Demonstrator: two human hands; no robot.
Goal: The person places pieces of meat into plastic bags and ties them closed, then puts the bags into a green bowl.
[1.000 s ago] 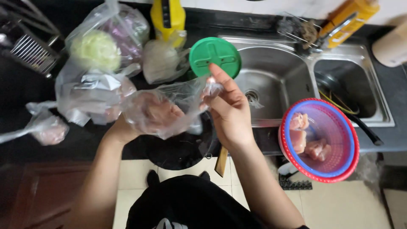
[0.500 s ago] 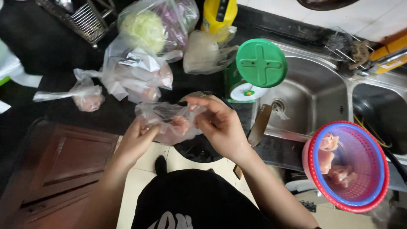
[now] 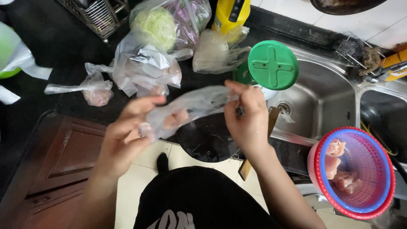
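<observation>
Clear plastic bag (image 3: 186, 111), pinkish meat pieces inside, stretched between your two hands above the edge of the black counter (image 3: 63, 51). Your left hand (image 3: 127, 131) is closed on the bag's lower end, fingers curled round the plastic. Your right hand (image 3: 246, 114) pinches the upper end between thumb and fingertips, the other fingers loosely bent. Bag hangs slack in the middle, touching nothing else.

Behind it on the counter: a heap of clear bags (image 3: 144, 68), one with a pale green cabbage (image 3: 154, 27), and a small knotted bag (image 3: 95, 89) off to the left. Green round lid (image 3: 272, 64) stands beside the steel sink (image 3: 326, 101). At your right, a red and blue basket (image 3: 360, 169) holds raw meat pieces (image 3: 339, 163).
</observation>
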